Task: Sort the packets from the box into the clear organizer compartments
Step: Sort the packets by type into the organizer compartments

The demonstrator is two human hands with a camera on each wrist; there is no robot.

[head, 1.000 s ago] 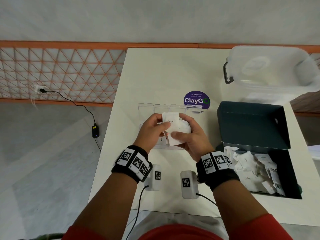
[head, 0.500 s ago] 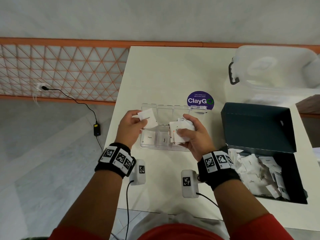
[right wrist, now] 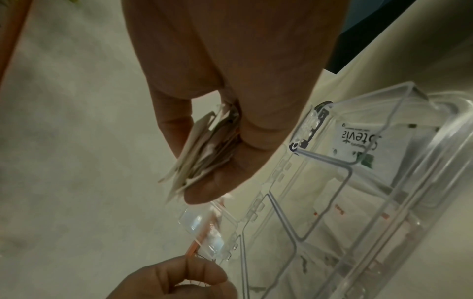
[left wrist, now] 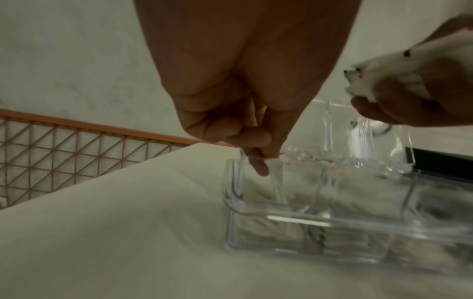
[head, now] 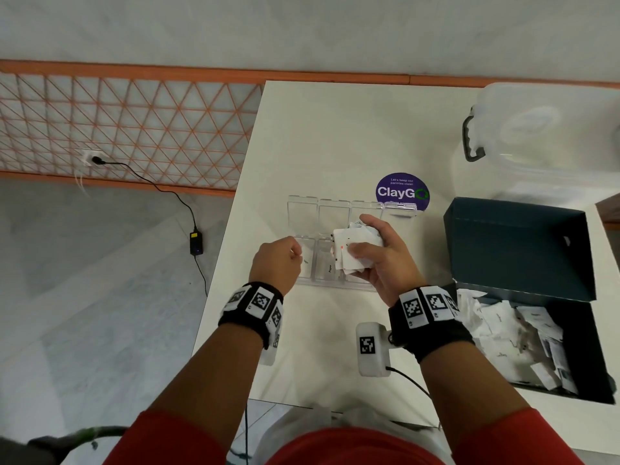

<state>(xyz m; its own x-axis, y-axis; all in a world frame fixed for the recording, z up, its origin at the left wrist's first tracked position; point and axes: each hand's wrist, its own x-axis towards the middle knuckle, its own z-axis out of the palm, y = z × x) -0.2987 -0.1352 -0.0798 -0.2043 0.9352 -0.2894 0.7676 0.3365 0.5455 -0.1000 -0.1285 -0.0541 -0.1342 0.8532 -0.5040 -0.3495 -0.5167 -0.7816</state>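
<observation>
1. The right hand (head: pixel 385 260) grips a stack of packets (head: pixel 349 253) above the organizer (head: pixel 335 216) on the bench (head: pixel 335 135).
2. The left hand (head: pixel 276 263), fingers curled and holding nothing, hangs over the leftmost compartment.
3. More packets lie in the box (head: pixel 516 243) to the right.

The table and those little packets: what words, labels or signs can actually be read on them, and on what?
"ClayGO": purple round sticker on the table.
"Let's keep our pantries clean": same sticker, small print, only roughly legible.
"Stevia", last letter cut off: packet in the clear organizer, seen upside down.
Packets in the right hand and in the box: print too small.
Wrist band squares: coded patterns, no words.
</observation>
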